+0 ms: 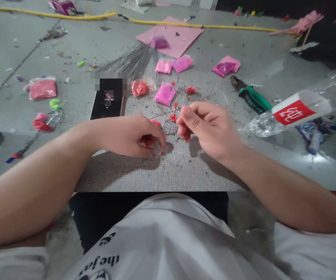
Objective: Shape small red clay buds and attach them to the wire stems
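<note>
My right hand (pixel 207 130) is closed in a pinch, with a small bit of pink modelling clay (pixel 183 109) showing between thumb and forefinger. Part of that bit is hidden by the fingers. My left hand (pixel 127 136) hovers low over the table, palm down, its fingers loosely bent and apart with nothing visible in them. Between the hands lies a bent wire piece (pixel 170 127) with red clay (pixel 173 118) on it. Just beyond sit a bright pink clay packet (pixel 165 94), an opened packet of red clay (pixel 140 88) and another red clay lump (pixel 191 90).
A phone (pixel 107 103) lies behind my left hand. Pliers with green handles (pixel 254 97) and a lying plastic bottle (pixel 294 109) are at the right. Thin wires (pixel 130 60) fan out at the back, before a yellow cable (pixel 162 22). A wire-and-clay piece (pixel 41 122) lies left.
</note>
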Demonstrator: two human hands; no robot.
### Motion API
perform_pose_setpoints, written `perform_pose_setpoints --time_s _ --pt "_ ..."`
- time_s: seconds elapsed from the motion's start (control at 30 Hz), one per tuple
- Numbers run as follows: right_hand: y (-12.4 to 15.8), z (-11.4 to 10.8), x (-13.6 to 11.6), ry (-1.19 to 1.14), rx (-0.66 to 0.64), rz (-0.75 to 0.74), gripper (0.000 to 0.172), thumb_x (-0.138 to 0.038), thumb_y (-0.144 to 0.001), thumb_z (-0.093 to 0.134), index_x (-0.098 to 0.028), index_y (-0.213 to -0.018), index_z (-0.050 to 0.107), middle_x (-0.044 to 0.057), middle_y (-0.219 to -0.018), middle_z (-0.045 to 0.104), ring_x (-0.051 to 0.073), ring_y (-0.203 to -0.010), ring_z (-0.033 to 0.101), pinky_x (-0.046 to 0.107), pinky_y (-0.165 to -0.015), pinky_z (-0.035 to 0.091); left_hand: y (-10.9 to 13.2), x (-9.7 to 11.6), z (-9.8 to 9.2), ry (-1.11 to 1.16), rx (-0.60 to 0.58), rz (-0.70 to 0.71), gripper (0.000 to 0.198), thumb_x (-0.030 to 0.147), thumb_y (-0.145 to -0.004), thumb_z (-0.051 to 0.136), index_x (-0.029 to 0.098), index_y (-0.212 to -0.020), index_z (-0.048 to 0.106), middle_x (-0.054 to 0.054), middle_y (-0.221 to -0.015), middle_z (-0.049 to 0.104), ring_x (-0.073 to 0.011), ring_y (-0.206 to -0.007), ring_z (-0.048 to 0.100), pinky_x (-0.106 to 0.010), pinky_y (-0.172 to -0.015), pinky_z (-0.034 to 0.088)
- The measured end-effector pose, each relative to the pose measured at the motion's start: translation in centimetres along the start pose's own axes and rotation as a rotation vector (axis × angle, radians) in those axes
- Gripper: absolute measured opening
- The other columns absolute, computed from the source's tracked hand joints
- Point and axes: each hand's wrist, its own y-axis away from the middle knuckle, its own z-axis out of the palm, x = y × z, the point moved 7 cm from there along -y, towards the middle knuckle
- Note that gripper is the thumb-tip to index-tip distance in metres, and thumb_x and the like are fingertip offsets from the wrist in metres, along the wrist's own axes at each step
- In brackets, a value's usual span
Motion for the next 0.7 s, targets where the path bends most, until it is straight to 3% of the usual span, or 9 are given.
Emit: perform_pose_setpoints --time_s 0.17,0.33,0.7 --pt "0.0 0.1 0.4 -0.069 0.002 0.048 0.053 -0.069 -0.092 0.061 -0.019 -0.076 0.069 0.0 -0.067 0.066 0.01 -0.059 0.062 0.023 -0.053 0.051 -0.1 0.6 0.7 -0.166 -0.001 0.097 0.03 0.018 -0.09 0.062 0.029 -0.112 0.08 0.001 -0.094 0.077 -0.0142 -0.076 0.065 -0.022 -0.069 0.043" --pt "0.0 0.2 0.8 -0.116 0.0 0.067 0.06 -0.074 -0.093 0.053 -0.019 -0.076 0.069 0.001 -0.066 0.067 0.01 -0.056 0.063 0.023 -0.052 0.052 -0.4 0.7 1.2 -0.122 -0.02 0.211 0.029 0.02 -0.096 0.06 0.032 -0.114 0.079 0.001 -0.104 0.08 -0.0157 -0.093 0.071 -0.022 -0.08 0.046" --pt "-0.4 0.0 1.7 -0.1 -0.068 0.013 0.061 -0.071 -0.101 0.042 -0.02 -0.083 0.07 0.002 -0.07 0.068 0.012 -0.059 0.067 0.026 -0.051 0.052 -0.7 0.6 0.7 -0.14 0.027 0.248 0.018 0.023 -0.096 0.064 0.026 -0.095 0.081 -0.003 -0.092 0.075 -0.0152 -0.08 0.068 -0.023 -0.071 0.047"
